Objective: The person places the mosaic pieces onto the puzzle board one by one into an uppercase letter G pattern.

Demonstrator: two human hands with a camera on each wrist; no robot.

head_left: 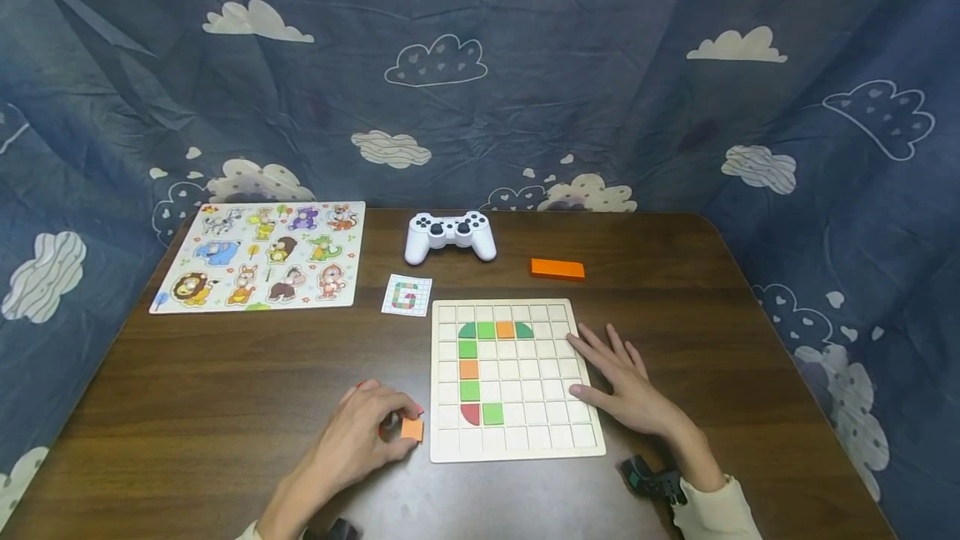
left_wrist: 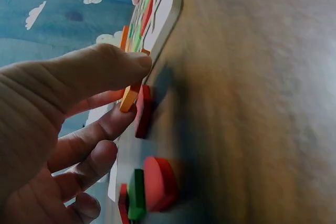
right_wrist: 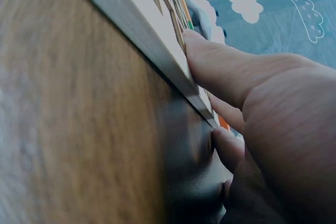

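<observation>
My left hand (head_left: 360, 432) pinches an orange square tile (head_left: 412, 429) between thumb and fingers, just left of the wooden grid board (head_left: 517, 443). Loose red pieces (left_wrist: 160, 183) and a green piece (left_wrist: 136, 195) lie on the table by that hand in the left wrist view; from the head the hand mostly hides them. On the board, green, orange and red tiles form a top row, a left column and a short start along the bottom. My right hand (head_left: 626, 382) rests with fingers spread at the board's right edge, its thumb (right_wrist: 215, 59) touching the top.
Beyond the board's upper left corner lies a small pattern card (head_left: 407, 296). Behind are a white game controller (head_left: 450, 237) and an orange block (head_left: 557, 269). An animal puzzle board (head_left: 258, 298) occupies the table's far left. A cloud-printed cloth (head_left: 585, 107) hangs behind the table.
</observation>
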